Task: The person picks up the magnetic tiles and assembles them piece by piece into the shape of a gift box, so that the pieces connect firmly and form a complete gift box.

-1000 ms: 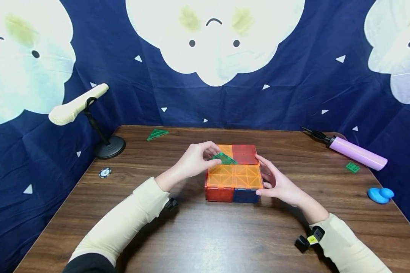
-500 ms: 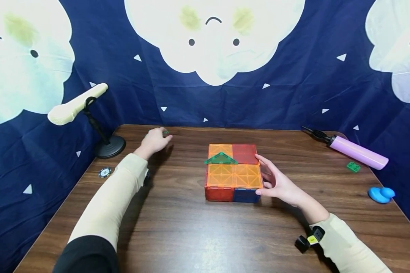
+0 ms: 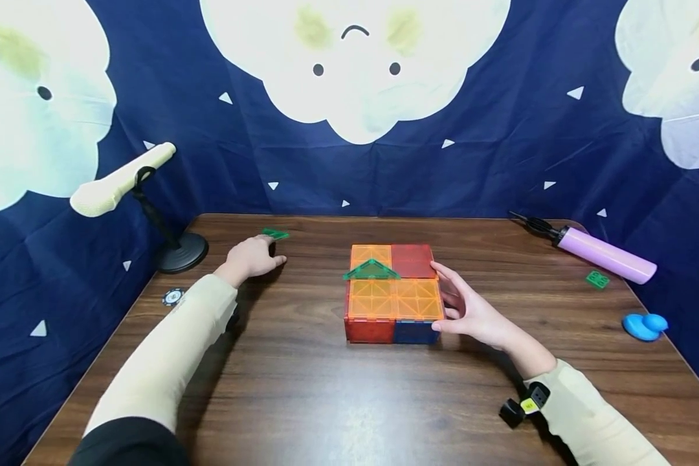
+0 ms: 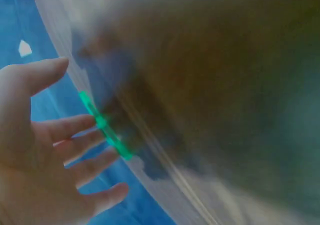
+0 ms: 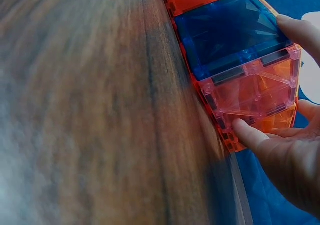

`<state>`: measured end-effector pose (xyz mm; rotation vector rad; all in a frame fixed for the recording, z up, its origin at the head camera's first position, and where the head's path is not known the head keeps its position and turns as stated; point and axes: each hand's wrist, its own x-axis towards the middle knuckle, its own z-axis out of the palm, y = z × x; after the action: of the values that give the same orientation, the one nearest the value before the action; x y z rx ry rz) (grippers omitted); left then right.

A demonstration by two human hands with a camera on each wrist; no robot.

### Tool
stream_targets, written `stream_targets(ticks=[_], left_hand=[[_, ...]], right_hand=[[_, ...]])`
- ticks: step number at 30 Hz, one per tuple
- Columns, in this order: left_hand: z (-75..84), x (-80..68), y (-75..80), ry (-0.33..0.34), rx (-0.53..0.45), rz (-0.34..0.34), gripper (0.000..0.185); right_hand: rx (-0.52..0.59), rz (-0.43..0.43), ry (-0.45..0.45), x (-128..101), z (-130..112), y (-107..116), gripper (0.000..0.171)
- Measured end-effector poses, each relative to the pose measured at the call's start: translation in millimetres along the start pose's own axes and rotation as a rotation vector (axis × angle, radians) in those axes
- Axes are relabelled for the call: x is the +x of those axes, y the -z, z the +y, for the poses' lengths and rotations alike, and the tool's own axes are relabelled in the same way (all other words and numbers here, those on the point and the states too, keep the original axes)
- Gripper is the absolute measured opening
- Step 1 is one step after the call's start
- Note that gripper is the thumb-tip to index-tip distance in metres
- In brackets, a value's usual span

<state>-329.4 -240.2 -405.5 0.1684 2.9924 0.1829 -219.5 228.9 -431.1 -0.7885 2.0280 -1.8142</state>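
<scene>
A low box of magnetic tiles (image 3: 396, 301) stands on the table, orange and red on top, red and blue in front. On its top, toward the left, a green triangular magnetic tile (image 3: 371, 270) appears to stand upright. My right hand (image 3: 474, 317) holds the box's right end, thumb at the front corner, index finger farther back. The right wrist view shows its fingers against the pink side tile (image 5: 255, 92). At the table's back left, my left hand (image 3: 250, 257) touches a second green triangular tile (image 4: 106, 127) with extended fingertips, the thumb apart.
Left of my left hand are a black stand (image 3: 180, 251) bearing a cream sleeve (image 3: 122, 181) and a poker chip (image 3: 173, 297). On the right lie a purple hand pump (image 3: 606, 254), a green block (image 3: 597, 279) and a blue knobbed object (image 3: 644, 326). A dark blue curtain (image 3: 384, 181) hangs behind.
My left hand has let go of the green triangle on the box and moved left to the second one, which has shifted slightly. My right hand stays on the box.
</scene>
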Motion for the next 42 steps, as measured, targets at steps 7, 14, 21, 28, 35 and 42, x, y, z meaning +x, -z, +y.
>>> stream_targets(ticks=[7,14,21,28,35,42], left_hand=[[20.5,-40.8,-12.0,-0.138,0.093,0.091,0.067],[14.8,-39.4,-8.6,-0.126,0.035,0.175,0.053],[0.4,-23.2,-1.7,-0.046,-0.065,0.068,0.062],[-3.6,-16.6,1.8,-0.053,-0.143,0.044,0.057],[-6.3,-11.7,-3.9,-0.085,-0.277,0.067,0.050],[-1.5,-14.4,-9.5,-0.047,-0.507,0.044,0.045]], right_hand=[[-0.001,0.002,0.007,1,0,2,0.105],[-0.009,0.007,0.009,0,1,2,0.104],[-0.018,0.007,-0.015,-1,1,0,0.103],[-0.023,0.006,-0.006,-1,1,1,0.104],[-0.018,0.002,-0.003,-1,0,0,0.104],[0.003,-0.005,0.009,-1,0,0,0.104]])
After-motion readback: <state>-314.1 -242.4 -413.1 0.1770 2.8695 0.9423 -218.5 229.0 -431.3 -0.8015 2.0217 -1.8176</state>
